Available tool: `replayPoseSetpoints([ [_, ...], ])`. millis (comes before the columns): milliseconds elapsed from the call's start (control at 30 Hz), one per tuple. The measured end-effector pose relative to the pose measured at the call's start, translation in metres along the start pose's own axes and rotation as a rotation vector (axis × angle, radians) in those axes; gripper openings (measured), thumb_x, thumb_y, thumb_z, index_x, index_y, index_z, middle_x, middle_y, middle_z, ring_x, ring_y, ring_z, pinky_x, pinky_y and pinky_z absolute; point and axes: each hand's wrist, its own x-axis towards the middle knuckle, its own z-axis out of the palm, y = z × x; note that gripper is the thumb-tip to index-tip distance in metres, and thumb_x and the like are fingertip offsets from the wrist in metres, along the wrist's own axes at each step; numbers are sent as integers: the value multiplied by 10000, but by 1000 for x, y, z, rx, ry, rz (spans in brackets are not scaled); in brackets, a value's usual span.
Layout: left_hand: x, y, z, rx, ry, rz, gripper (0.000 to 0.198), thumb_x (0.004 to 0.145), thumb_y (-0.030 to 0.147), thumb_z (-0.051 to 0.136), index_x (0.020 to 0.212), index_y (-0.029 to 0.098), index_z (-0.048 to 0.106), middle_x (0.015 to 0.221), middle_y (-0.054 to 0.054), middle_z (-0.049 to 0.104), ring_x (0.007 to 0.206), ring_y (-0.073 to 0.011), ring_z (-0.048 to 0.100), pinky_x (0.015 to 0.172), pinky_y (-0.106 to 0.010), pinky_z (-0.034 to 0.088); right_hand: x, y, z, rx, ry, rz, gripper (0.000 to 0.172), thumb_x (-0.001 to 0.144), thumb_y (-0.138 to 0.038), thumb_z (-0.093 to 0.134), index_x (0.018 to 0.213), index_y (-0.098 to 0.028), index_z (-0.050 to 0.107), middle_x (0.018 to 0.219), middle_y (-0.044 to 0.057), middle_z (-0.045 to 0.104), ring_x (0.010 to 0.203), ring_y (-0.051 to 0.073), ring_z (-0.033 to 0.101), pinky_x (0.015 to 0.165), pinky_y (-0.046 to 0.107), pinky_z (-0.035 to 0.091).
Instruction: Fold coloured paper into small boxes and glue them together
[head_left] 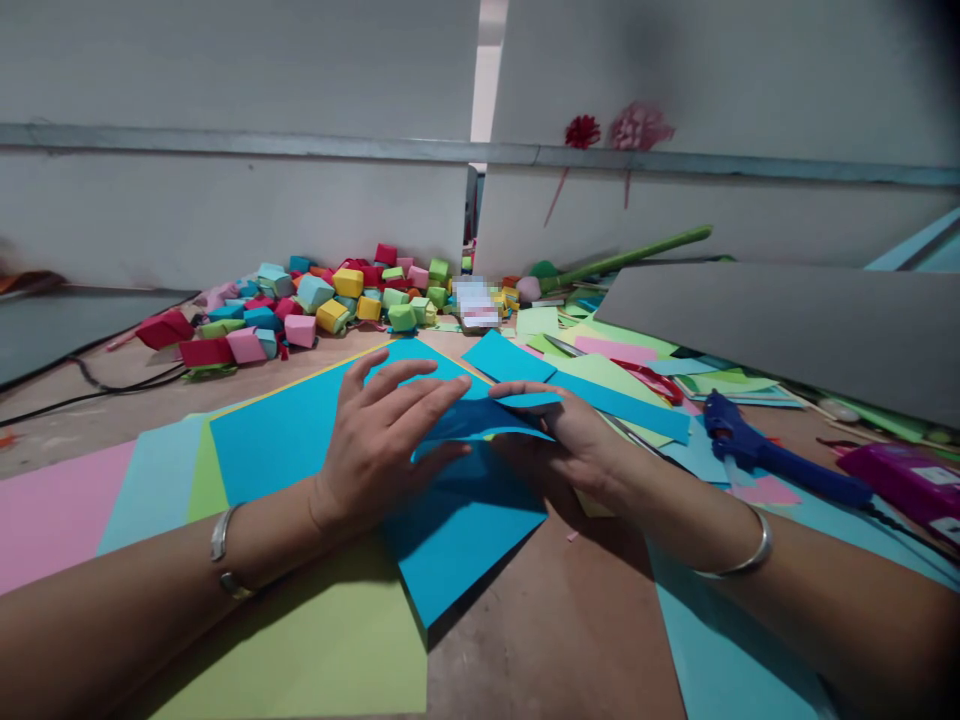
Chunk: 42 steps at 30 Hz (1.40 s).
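My right hand (pixel 574 440) holds a curved piece of blue paper (pixel 461 418) by its right end, thumb above and fingers beneath. The piece is bent and shows two edges near the fingertips. Over its left part is my left hand (pixel 382 430), fingers stretched out and apart; whether its fingertips touch the paper I cannot tell. Beneath both hands lie large blue sheets (pixel 472 550), one turned at an angle with a corner toward me. Just beyond my right hand are a small blue paper piece (pixel 504 358) and a blue paper strip (pixel 622 402).
A heap of colourful folded paper pieces (pixel 330 300) lies at the back left. Scissors with red handles (pixel 649 380), a blue glue gun (pixel 780 455) and a purple object (pixel 904 480) lie right. Green paper (pixel 315 640), pink paper (pixel 60 520) and light blue paper (pixel 742 640) cover parts of the table.
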Motion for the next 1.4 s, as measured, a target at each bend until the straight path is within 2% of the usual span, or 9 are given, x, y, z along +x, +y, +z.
replayPoseSetpoints([
  [100,-1,-5,5,32,10,2,127,872,251,642,967,268,725,912,-17,770,963,-235,665,995,-441,371,3,2,-1,-65,-9,-47,169,675,-168,667,839,-203,679,800,58,704,702,220,671,617,378,585],
  [200,-2,-9,7,0,12,-89,136,899,284,611,904,223,733,845,-47,755,819,-204,663,811,-360,449,4,-1,-4,-180,24,-199,166,770,-240,595,885,-190,703,906,85,711,820,242,674,715,406,570],
  [333,-3,-11,11,-54,10,-195,193,908,340,591,896,210,732,844,-58,740,774,-187,663,734,-316,467,-2,-13,-10,-454,89,-602,280,849,-346,564,1067,-239,705,1215,53,634,1174,259,537,1000,431,417],
  [433,-4,-10,12,-81,-10,-220,174,893,329,600,898,214,730,848,-59,737,786,-196,665,734,-321,475,-5,-16,-11,-788,106,-909,347,789,-428,682,1080,-240,698,1126,70,659,1117,275,549,983,434,400],
  [533,-4,-9,11,-136,-28,-250,147,878,282,607,901,198,726,850,-66,730,799,-200,659,708,-308,476,-3,-12,-11,-905,157,-1040,163,808,-338,692,917,-218,712,909,63,687,909,236,600,841,376,458],
  [733,0,-6,6,-299,-40,-407,205,920,293,527,904,179,696,778,-36,660,693,-159,575,650,-278,451,0,-5,-11,-851,191,-879,150,853,-332,637,813,-200,696,795,36,677,720,179,581,666,305,454],
  [967,2,-7,6,-402,-51,-588,179,882,286,554,934,192,697,908,-46,681,840,-194,614,737,-298,473,-1,-8,-10,-747,58,-666,247,862,-411,605,833,-183,694,690,3,606,581,124,491,526,255,374],
  [1067,3,-7,7,-410,-60,-587,183,870,295,554,919,203,705,900,-46,691,851,-205,623,756,-313,480,-2,-9,-8,-722,47,-625,310,900,-408,527,751,-179,674,660,5,598,596,133,516,540,262,377],
  [1400,1,-14,14,-322,-204,-653,225,837,366,573,855,225,746,851,-43,749,761,-222,656,663,-308,474,4,-3,-12,-923,94,-570,145,818,-216,593,820,-201,737,840,38,735,774,199,642,654,301,461],
])
